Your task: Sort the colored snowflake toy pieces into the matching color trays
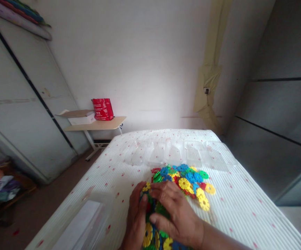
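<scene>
Stretched before you is a white ribbed cover [124, 149]; at twelve o'clock from your hands, a clear compartmented tray [175, 152] rests on it, and at nine, a clear plastic wrapping [107, 205] around a white sheet [81, 225]. The heap of flower-shaped pieces [192, 177] runs from under your hands out to one o'clock — colours mixed, all visible pieces outside the compartments, so this looks like an early stage with the sorting out still undone. Your right hand [176, 211] arches over the near pieces, your left hand [136, 215] flanks them, fingertips converging by a yellow piece [146, 186] — whether pinched, you cannot tell.
</scene>
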`<state>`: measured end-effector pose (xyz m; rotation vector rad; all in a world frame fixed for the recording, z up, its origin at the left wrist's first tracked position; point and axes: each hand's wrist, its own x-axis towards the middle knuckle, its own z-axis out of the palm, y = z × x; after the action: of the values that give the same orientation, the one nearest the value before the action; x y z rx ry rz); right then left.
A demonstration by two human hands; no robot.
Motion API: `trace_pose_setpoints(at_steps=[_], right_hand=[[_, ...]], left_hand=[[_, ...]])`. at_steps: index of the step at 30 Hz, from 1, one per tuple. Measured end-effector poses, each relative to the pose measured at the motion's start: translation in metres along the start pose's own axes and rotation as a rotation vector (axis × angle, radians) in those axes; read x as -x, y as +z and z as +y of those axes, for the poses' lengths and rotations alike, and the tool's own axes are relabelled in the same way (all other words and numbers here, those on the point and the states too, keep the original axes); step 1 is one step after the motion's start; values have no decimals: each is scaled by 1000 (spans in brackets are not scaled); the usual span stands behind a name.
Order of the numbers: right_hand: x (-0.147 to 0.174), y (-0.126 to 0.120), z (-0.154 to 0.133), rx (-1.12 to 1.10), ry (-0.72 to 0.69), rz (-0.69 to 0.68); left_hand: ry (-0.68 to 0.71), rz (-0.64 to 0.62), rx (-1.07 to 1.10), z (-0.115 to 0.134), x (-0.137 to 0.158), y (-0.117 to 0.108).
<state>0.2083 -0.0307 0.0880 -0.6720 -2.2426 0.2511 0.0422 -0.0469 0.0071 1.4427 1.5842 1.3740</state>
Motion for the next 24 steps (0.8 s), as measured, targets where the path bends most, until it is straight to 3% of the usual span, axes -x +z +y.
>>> trace_pose_setpoints(at_steps=[3,6,8,12,17,24], right_hand=[[19,-25,40,217,239,70],[51,-42,88,430,512,-2],[70,-42,111,532,617,-41],[79,-23,118,555,585,-56],[55,4,97,375,484,-23],[38,24,84,215,434,22]], left_hand=[[-57,19,-86,-1,-12,-3],[-83,-21,-136,0,-27,-3],[-73,-101,-177,4,-35,0],[20,-259,-263,19,-44,9],[102,-344,-318,28,-41,13],[66,-365,-123,21,-41,5]])
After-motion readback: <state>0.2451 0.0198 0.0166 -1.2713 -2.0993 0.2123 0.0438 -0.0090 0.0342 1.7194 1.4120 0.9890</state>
